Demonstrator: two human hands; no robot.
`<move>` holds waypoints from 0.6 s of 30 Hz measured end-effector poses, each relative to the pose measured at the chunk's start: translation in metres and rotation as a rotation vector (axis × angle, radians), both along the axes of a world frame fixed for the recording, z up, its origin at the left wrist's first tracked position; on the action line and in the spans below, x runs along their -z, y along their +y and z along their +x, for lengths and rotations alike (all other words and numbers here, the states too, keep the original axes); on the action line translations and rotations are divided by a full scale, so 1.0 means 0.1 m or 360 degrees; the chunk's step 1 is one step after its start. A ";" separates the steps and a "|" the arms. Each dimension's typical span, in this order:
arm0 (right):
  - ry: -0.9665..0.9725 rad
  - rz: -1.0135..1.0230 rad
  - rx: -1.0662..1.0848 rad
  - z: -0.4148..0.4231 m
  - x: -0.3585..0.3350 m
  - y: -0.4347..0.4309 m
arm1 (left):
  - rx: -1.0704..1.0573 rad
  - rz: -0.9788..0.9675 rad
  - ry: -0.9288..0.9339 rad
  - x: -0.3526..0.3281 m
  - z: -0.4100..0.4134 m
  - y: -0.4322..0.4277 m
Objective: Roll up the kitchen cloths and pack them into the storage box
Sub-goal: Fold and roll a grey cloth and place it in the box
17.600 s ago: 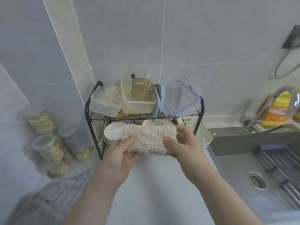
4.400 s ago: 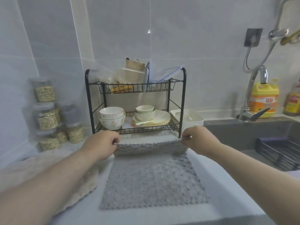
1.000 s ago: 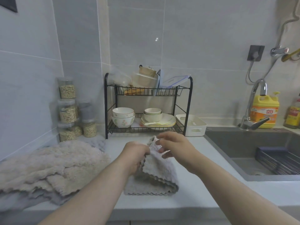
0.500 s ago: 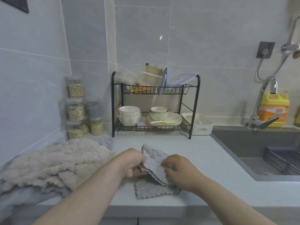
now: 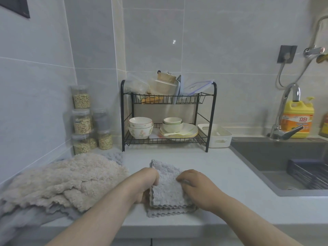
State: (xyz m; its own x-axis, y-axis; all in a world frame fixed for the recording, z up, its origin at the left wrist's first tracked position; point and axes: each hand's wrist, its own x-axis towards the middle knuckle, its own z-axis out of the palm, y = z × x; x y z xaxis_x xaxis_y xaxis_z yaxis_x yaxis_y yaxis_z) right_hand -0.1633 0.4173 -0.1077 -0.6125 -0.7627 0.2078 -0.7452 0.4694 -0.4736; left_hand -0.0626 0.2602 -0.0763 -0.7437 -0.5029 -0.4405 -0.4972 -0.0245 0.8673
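Countertop (image 5: 221,174), cloth pile (image 5: 62,180) left, dish rack (image 5: 168,118) behind, sink (image 5: 284,162) right

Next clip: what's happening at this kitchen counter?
A person is working a folded grey cloth on the counter. The left hand grips its left edge and the right hand grips its right side. It is not yet a tight roll. A pile of beige and grey cloths lies to the left. The white storage box sits beside the dish rack; its contents cannot be made out.
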 end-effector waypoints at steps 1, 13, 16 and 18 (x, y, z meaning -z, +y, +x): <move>-0.0003 -0.0004 -0.0003 0.00 0.00 0.00 | 0.0011 -0.0039 -0.0006 -0.02 -0.01 0.00; 0.0150 -0.0165 0.0055 -0.01 -0.10 0.00 | 0.0469 -0.1772 0.0259 -0.02 0.14 -0.08; 0.0040 0.0032 0.0018 -0.05 -0.07 -0.02 | 0.1003 -0.1719 0.0144 0.08 0.12 -0.09; 0.0060 0.0256 -0.0049 -0.06 0.01 -0.03 | 0.1145 -0.1771 -0.0082 0.23 0.10 -0.14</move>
